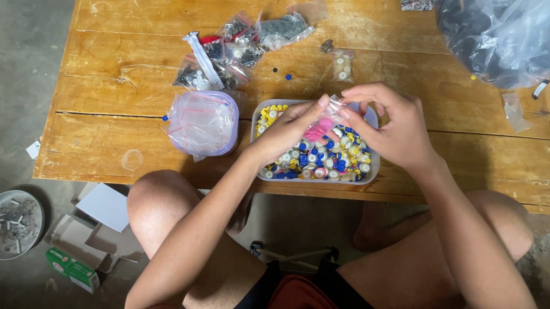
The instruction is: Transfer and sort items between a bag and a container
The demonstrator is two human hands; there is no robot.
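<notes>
Hands meet over a rectangular tray (pixel 373 171) of mixed buttons (pixel 323 159) at the near edge of a wooden table (pixel 412 62). The left hand (pixel 288 132) and the right hand (pixel 390 125) both pinch a small clear bag (pixel 326 117) by its upper edge, thumb and fingertips closed on the plastic from either side. The bag hangs just above the tray's middle and holds pink buttons; how many cannot be told. The other fingers of the right hand are curled loosely; those of the left lie along the bag.

Buttons in the tray are yellow, blue, white and pink, heaped unsorted, and fill it nearly to the rim.

Just left of the tray stands a round tub (pixel 204 123) stuffed with empty clear bags with red seal strips. Beyond it lies a cluster of filled small bags (pixel 230 52) with dark and pale contents. One small bag of pale buttons (pixel 343 65) lies apart, behind the tray. Two loose blue buttons (pixel 288 77) sit on the boards near it. A large clear sack (pixel 504 37) of dark items occupies the far right corner.

On the floor to the left are a round metal dish (pixel 9 224) of ash and stubs, flattened card pieces (pixel 105 206) and a green and white carton (pixel 71 268). The person's bare knees show below the table edge.
</notes>
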